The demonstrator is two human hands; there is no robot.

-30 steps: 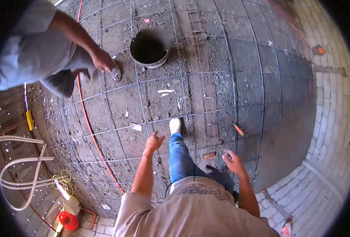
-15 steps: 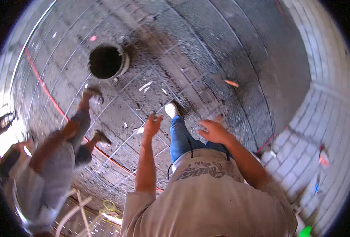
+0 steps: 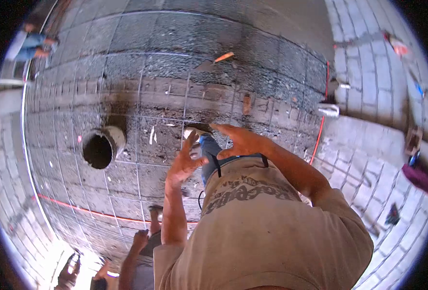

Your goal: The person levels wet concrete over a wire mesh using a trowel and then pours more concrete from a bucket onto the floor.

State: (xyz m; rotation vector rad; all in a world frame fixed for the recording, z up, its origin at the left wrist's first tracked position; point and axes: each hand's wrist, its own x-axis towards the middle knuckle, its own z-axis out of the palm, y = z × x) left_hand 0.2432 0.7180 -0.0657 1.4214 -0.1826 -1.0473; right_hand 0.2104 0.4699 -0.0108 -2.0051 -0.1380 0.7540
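Observation:
My left hand (image 3: 185, 164) is held in the air in front of my waist, fingers spread and nothing in them. Facing it, my right hand (image 3: 243, 141) is likewise empty, its fingers and thumb apart. A gap separates the two hands. Below them are my jeans (image 3: 213, 150) and one pale shoe (image 3: 194, 132), standing among the wire mesh (image 3: 137, 145) over rough ground. Beyond my hands, an orange-handled trowel (image 3: 224, 57) lies on the grey gravelly concrete.
A round bucket (image 3: 118, 137) stands on the mesh at left. A red line (image 3: 98, 212) crosses the floor. Block walls (image 3: 368, 72) rise at right, with a hand float (image 3: 328, 110) near them. A co-worker (image 3: 139, 261) is at lower left; another person (image 3: 32, 47) shows at upper left.
My view has turned to the right, so the bucket and trowel appear farther left. My hands have come closer together. The co-worker now shows lower in the view, partly cut off.

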